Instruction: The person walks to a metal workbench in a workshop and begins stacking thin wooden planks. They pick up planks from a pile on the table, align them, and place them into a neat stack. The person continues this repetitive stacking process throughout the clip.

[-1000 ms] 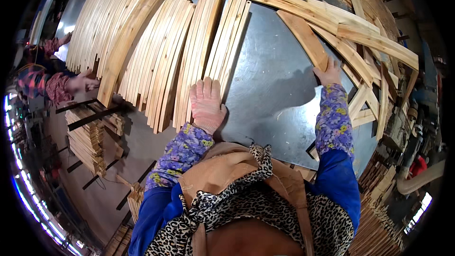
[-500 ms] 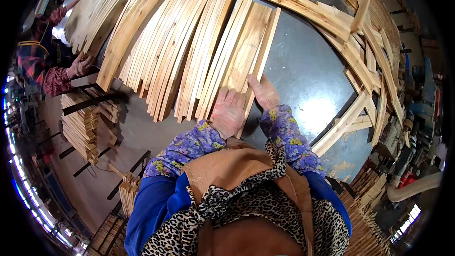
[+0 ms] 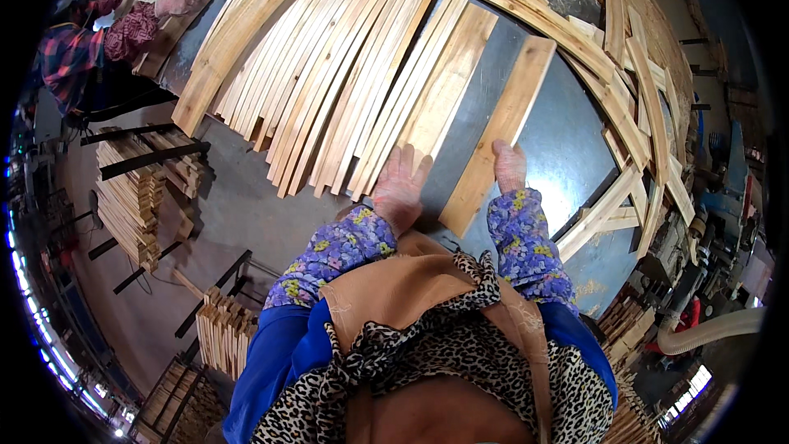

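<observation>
My left hand (image 3: 399, 193) lies with its fingers apart on the near end of a pale wooden board (image 3: 452, 74), which is flat on the grey metal table (image 3: 485, 90). To the right a second, knottier board (image 3: 501, 131) also rests flat, with a strip of bare table between the two. My right hand (image 3: 509, 166) holds this board by its right edge, thumb on top; its other fingers are partly hidden. Left of my left hand, several narrow boards (image 3: 362, 90) stand on edge in a tight row.
Loose offcuts (image 3: 641, 115) lie in a heap on the table's right side. A wide board (image 3: 238, 41) slants across the row at the left. Beyond it a co-worker's gloved hand (image 3: 181, 0) touches more boards. Stacked wood (image 3: 127, 205) sits on metal bars at the lower left.
The board in my right hand has gone from standing on edge to lying flat, farther right. My left hand stays near the pale board's end. The co-worker's hand has moved up and right.
</observation>
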Demonstrator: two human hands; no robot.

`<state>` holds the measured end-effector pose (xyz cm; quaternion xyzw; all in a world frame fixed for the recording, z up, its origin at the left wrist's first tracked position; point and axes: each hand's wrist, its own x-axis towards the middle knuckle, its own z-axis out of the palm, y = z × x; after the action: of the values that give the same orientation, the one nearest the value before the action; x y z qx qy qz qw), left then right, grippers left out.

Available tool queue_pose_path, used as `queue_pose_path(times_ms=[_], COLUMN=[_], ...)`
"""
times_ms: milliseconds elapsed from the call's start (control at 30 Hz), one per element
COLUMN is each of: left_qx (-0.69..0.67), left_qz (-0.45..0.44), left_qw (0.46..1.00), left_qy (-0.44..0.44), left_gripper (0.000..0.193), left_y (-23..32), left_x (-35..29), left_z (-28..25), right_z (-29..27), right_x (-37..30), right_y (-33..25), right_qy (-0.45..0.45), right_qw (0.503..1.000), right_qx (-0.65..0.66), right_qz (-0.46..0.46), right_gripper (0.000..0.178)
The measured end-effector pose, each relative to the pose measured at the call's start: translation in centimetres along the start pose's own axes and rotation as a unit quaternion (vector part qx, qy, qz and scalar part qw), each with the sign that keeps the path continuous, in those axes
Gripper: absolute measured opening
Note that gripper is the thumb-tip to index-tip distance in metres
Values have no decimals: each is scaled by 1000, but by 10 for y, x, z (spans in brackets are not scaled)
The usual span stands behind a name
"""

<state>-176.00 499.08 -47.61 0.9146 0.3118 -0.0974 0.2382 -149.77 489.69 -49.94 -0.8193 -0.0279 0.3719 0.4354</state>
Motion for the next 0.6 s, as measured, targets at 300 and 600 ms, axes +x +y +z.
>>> queue_pose_path(times_ms=[300, 600], left_qx=[-153, 68], left_qz=[-43, 5], left_qw=[982, 992], left_qy=[104, 104], left_gripper=[76, 59], left_y=[-24, -46], left_x=[-21, -33], left_z=[-50, -99], right_z=[100, 153], right_x=[-16, -16], right_y=[-25, -56], right_qy=[-96, -113], right_qw=[990, 990], right_qx=[47, 13], right_qz=[-94, -83], right_gripper=[63, 98])
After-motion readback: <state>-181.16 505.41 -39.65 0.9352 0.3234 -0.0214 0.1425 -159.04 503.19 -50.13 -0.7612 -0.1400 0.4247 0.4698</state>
